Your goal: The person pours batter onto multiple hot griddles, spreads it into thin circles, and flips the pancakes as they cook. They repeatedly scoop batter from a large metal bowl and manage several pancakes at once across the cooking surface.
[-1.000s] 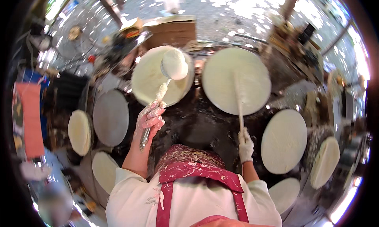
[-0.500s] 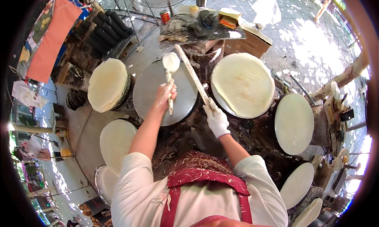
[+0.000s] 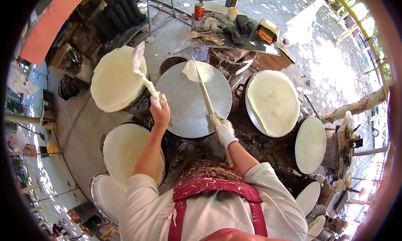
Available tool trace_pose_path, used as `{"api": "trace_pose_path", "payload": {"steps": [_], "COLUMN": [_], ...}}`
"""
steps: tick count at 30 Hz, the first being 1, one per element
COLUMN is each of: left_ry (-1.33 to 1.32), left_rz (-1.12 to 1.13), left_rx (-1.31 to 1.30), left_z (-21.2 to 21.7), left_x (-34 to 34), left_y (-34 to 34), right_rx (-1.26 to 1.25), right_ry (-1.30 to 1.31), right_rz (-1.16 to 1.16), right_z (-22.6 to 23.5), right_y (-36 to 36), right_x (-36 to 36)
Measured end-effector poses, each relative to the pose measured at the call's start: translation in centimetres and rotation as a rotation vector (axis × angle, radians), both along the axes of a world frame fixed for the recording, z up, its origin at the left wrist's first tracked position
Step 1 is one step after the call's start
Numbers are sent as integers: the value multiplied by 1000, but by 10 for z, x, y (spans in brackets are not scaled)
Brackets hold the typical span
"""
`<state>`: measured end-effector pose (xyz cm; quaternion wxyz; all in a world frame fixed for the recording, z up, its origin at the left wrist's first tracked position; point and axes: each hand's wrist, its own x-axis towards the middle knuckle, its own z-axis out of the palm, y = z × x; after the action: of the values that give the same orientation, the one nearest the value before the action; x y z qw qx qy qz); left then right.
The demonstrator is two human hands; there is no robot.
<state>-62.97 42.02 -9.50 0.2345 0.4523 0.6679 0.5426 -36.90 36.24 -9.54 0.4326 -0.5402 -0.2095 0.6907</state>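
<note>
My bare left hand [image 3: 160, 110] is closed round the handle of a batter-coated ladle [image 3: 138, 58], whose bowl is over the pale sheet of batter [image 3: 113, 81] at the far left. In front of me lies a bare round metal griddle [image 3: 192, 109]. A small pool of cream-coloured batter [image 3: 193, 73] sits near its far edge. My right hand [image 3: 224, 131], in a white glove, grips a long wooden stick [image 3: 205, 94]. The stick's far end crosses the batter pool; whether it presses on it I cannot tell.
Right of the griddle is another with a lightly browned thin pancake [image 3: 274, 104]. Further pale rounds lie at right [image 3: 310, 144] and lower left [image 3: 130, 153]. Beyond stands a low slab [image 3: 222, 33] with a red can [image 3: 199, 10]; dark cylinders [image 3: 119, 10] are stacked far left.
The ladle has swung left off the griddle and tilted. A batter pool now shows on the metal, and the stick's far end has moved over it. The whole view has shifted.
</note>
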Motion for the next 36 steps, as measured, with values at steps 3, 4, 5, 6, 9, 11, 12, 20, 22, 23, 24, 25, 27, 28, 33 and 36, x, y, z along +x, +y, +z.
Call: {"api": "trace_pose_path", "payload": {"steps": [3, 4, 5, 6, 9, 11, 12, 20, 22, 23, 24, 25, 27, 28, 33, 36], "left_ry": [-234, -369, -407, -446, -614, -651, -625, -645, -573, -537, -539, -540, -529, -515, -451, -457], "left_rz": [-79, -119, -136, -156, -149, -93, -50, 191, 241, 270, 271, 271, 272, 274, 296, 348], "left_rx": [28, -14, -68, -112, -257, -288, -278, -321, -363, -379, -359, -340, -312, -302, -320, -327], "left_z": [14, 27, 31, 30, 23, 19, 22, 45, 51, 55, 57, 58, 64, 64, 68, 65], "left_x": [-13, -10, -10, -11, -15, -15, -13, 10, 17, 21, 23, 24, 33, 38, 61, 67], "left_y": [-34, -51, -71, -84, -125, -151, -167, -209, -208, -207, -207, -207, -204, -202, -201, -206], "right_rx": [200, 233, 122, 18, -178, -49, 11, -59, 15, 61, 107, 219, 185, 184, 52, 156], "right_ry": [-288, -323, -245, -180, -109, -317, -416, -107, -196, -224, -253, -282, -254, -339, -230, -220], "right_rz": [13, -7, 3, 80, 329, 389, 421, 509, 592, 627, 660, 589, 544, 584, 868, 865], "right_z": [-24, -38, -43, -27, -5, 10, 22, -15, -22, -15, -11, -12, -28, -40, -21, -1], "right_y": [4, 5, 0, 3, 12, 18, 21, 65, 67, 74, 81, 94, 127, 141, 128, 138], "right_x": [46, 57, 60, 50, 33, 48, 56, 69, 73, 82, 92, 100, 123, 128, 99, 109]}}
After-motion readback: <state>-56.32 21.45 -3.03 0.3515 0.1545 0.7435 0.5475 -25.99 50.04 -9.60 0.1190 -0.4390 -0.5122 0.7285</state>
